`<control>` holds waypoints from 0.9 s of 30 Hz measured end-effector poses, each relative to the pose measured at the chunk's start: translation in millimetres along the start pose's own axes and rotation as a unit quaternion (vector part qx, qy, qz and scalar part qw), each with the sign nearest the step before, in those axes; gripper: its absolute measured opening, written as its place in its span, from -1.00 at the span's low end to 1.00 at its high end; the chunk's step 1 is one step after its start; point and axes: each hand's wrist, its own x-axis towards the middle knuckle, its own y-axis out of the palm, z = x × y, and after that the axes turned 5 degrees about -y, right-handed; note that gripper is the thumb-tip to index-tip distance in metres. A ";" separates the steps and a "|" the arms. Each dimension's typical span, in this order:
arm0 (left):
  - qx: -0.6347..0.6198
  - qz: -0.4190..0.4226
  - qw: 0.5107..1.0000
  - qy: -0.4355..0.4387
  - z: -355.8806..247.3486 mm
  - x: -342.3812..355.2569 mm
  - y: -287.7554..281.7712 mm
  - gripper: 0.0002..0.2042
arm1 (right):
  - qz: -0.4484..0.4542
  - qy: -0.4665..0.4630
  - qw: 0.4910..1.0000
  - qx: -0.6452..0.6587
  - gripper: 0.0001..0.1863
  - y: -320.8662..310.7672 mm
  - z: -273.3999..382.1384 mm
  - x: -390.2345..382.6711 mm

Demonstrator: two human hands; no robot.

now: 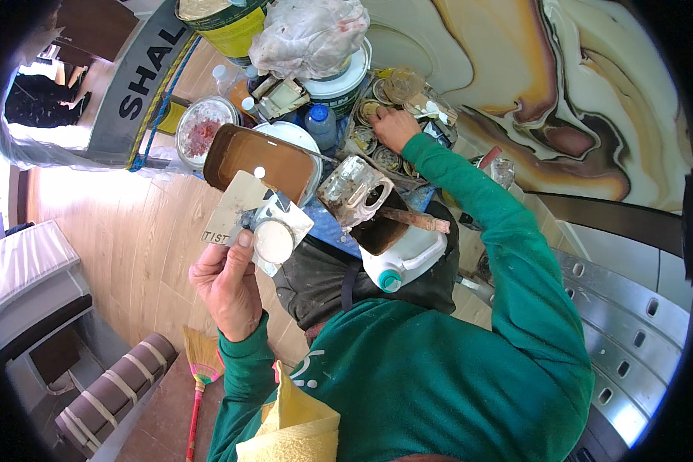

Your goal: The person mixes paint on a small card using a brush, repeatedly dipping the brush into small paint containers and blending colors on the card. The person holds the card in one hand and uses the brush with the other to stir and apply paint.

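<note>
My left hand (227, 285) is raised and shut on a small round white lid or cup (273, 240) together with a paint-smeared card palette (239, 206); my thumb presses on them. My right hand (395, 127) reaches forward with the green sleeve stretched out, its fingers down among several small open paint tins (373, 138) on a cluttered tray. Whether it grips anything there is hidden by the fingers. A dirty clear jug (354, 189) stands between the two hands.
A brown tray (258, 158), a white canister with a teal cap (400, 258), a large bucket under a plastic bag (308, 35), a blue-capped bottle (321, 123) and a swirled painted panel (547, 85) surround me. A wooden floor and a broom (200, 369) lie lower left.
</note>
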 end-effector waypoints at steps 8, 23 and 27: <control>0.003 -0.013 1.000 -0.015 3.2 -1.6 -2.2 -0.94 | 0.008 0.041 0.999 0.021 -0.82 5.2 3.1 -0.5; -0.006 0.010 1.000 -0.017 14.5 -21.8 -9.2 -0.86 | 0.110 0.075 0.990 0.051 -0.75 -3.4 8.6 3.6; 0.025 0.008 0.999 -0.047 23.7 -29.2 -8.3 -0.87 | 0.099 0.067 0.990 0.075 -0.73 -32.9 -0.2 3.6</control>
